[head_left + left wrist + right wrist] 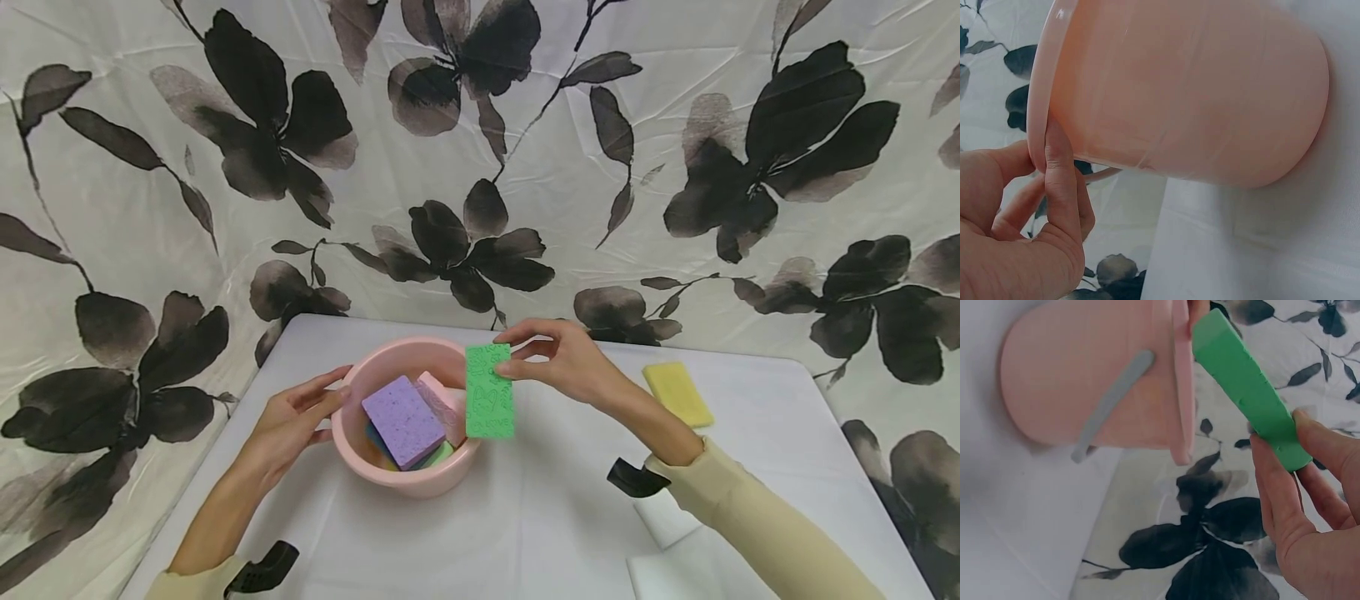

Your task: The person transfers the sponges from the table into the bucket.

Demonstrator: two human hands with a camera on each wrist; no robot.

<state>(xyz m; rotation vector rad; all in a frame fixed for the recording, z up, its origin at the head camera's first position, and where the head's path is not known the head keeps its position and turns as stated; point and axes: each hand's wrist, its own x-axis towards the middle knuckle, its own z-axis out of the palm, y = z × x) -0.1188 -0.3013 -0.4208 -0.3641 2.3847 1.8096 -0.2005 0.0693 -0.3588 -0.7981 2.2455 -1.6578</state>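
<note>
A pink bucket (pixel 442 483) stands on the table, and my left hand (pixel 288 425) pinches its rim at the left. In the left wrist view the thumb and fingers (pixel 1060 181) lie on either side of that rim. My right hand (pixel 562 362) holds a green sponge (pixel 489 408) by its upper end, over the bucket's right rim. The right wrist view shows this sponge (pixel 1247 387) tilted and raised above the opening. Inside the bucket a purple sponge (pixel 405 421) lies on top beside a pink sponge (pixel 441 404). Other coloured pieces beneath are mostly hidden.
A yellow sponge (pixel 678 394) lies at the right of the white table (pixel 555 517). White flat pieces (pixel 666 518) are partly covered by the right sleeve. The bucket's grey handle (pixel 1113 406) hangs down its side. A floral cloth (pixel 465 167) rises behind the table.
</note>
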